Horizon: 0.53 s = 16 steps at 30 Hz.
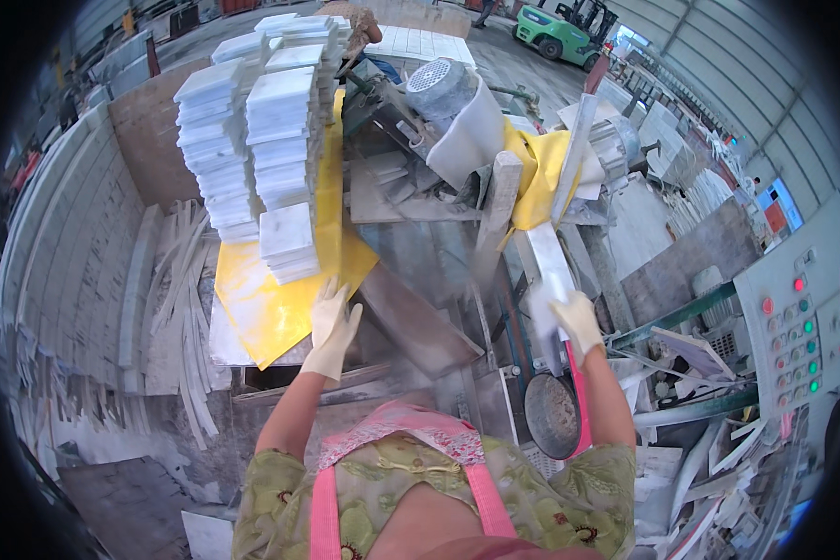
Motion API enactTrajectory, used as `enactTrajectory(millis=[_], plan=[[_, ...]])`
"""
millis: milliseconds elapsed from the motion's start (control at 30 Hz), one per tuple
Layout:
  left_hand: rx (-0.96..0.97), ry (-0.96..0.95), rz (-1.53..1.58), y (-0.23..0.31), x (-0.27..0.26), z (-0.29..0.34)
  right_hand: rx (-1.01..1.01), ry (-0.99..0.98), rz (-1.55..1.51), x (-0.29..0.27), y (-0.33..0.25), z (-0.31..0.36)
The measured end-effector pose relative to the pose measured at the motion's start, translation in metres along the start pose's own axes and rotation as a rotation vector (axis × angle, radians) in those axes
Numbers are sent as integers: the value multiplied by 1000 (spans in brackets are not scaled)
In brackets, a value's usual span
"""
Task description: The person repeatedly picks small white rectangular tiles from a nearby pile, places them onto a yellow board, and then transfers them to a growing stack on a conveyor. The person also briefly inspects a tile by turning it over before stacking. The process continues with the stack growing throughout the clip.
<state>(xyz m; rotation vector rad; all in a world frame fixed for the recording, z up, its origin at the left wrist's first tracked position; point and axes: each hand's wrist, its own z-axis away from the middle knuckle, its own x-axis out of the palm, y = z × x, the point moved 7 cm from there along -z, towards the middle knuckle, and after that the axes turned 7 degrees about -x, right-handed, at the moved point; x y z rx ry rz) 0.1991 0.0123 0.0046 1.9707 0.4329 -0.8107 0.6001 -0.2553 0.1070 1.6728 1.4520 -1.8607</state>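
My left hand (333,327), in a pale glove, lies with fingers apart at the edge of a yellow sheet (275,313), holding nothing. Just beyond it, tall stacks of white stone tiles (280,126) stand on the sheet, with a shorter pile (288,245) nearest the hand. My right hand (579,324), also gloved, is closed at a white stone tile (542,315), which is blurred. It is at the near end of a narrow track carrying a white stone strip (549,261). Below that hand hangs a round, dusty pan-like part (552,415) with a pink rim.
Motors (436,84) and a draped yellow cloth (539,173) stand beyond the track. A control panel (798,322) with lit buttons is at the right. Stone offcuts (191,317) lie at the left. A person (353,23) bends behind the stacks; a green forklift (560,33) stands far back.
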Motion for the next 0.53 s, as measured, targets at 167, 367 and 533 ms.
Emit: enactTrajectory(millis=[167,367,533], plan=[[-251,-122,156,-2,-52,23,-115,-386,-831,144,-199,8],[-614,-158,176,-51,-107,43,-241,-596,-671,248,-363,48],[-672,-55,101,-102,-103,45,-453,-687,-256,316,-404,72]])
